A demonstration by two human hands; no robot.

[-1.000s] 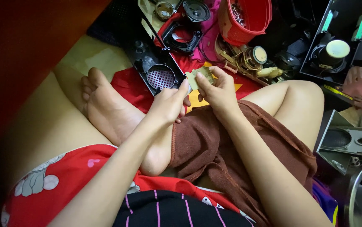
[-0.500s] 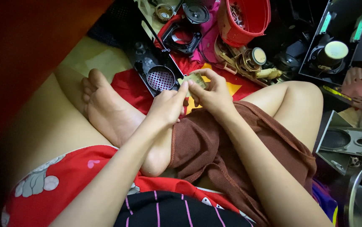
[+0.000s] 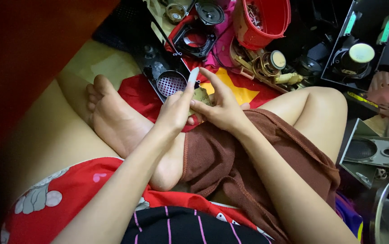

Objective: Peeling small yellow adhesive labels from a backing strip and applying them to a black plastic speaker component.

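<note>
Both hands close on a small flat greenish-tan part over the lap.

The small part (image 3: 201,96) sits between the two hands, just above the brown shorts (image 3: 230,158) and in front of the red cloth with a yellow shape (image 3: 230,90). The left hand (image 3: 175,110) curls round its left edge, forefinger stretched up and away; the right hand (image 3: 219,106) pinches its right side between thumb and fingers, its forefinger laid along the far edge. Just beyond the left forefinger lies a black part with a round perforated grille (image 3: 171,83). A bare foot (image 3: 113,115) rests to the left of the hands. Farther off stand a red bucket (image 3: 266,20) holding small metal pieces, a black speaker frame (image 3: 194,38), and brass-coloured coils (image 3: 269,63). At far right sit a black housing with a pale round cap (image 3: 359,56) and a grey panel (image 3: 375,153).
</note>
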